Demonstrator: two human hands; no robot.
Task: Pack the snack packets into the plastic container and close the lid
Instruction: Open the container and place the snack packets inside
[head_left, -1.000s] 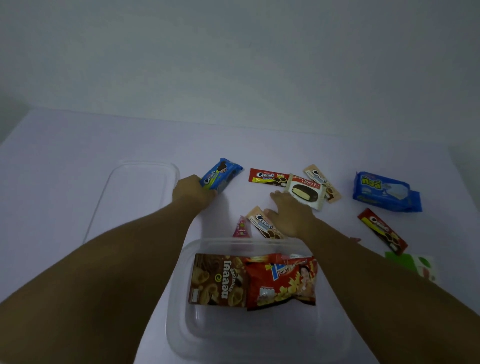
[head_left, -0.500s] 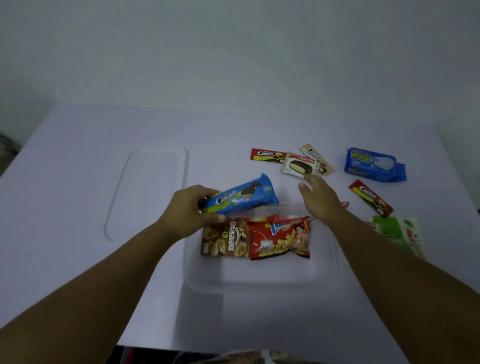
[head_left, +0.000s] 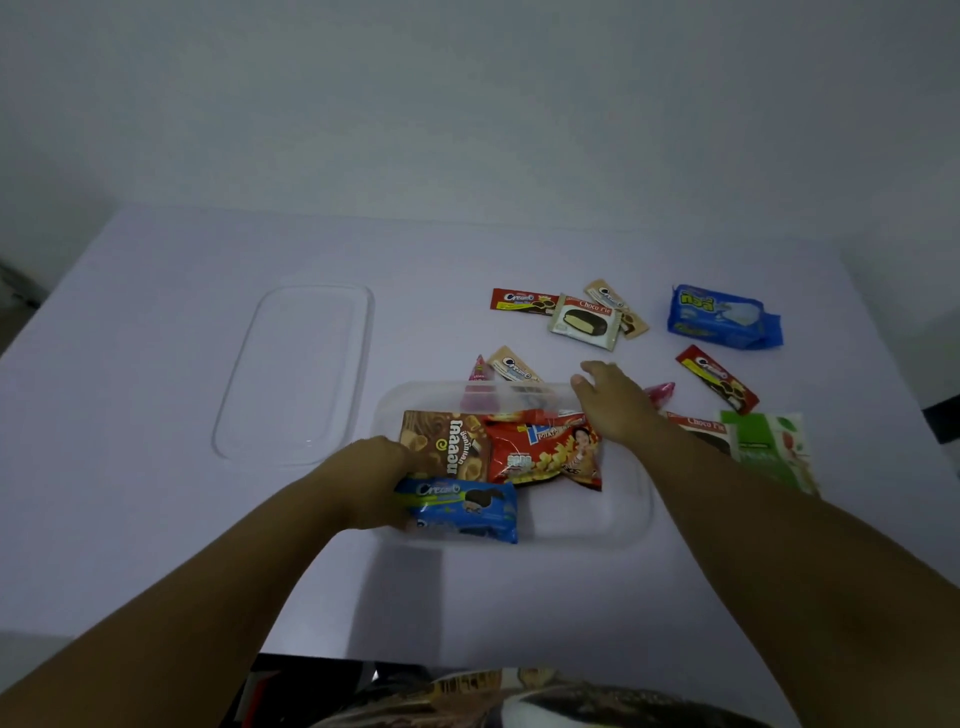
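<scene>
My left hand (head_left: 375, 480) grips the blue cream packet (head_left: 460, 510), setting it low in the container (head_left: 631, 512) at frame centre beside two bags; my right hand (head_left: 613, 402), fingers loose, steadies the far rim.

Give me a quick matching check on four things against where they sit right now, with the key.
Things:
1. blue Cream-O packet
2. clear lid
3. blue wafer pack
4. brown snack bag

Places:
A. far right on the table
B. container, near left, at the left hand
C. flat on the table, left of the container
D. container, far left

Pairs: 1-B, 2-C, 3-A, 4-D
</scene>
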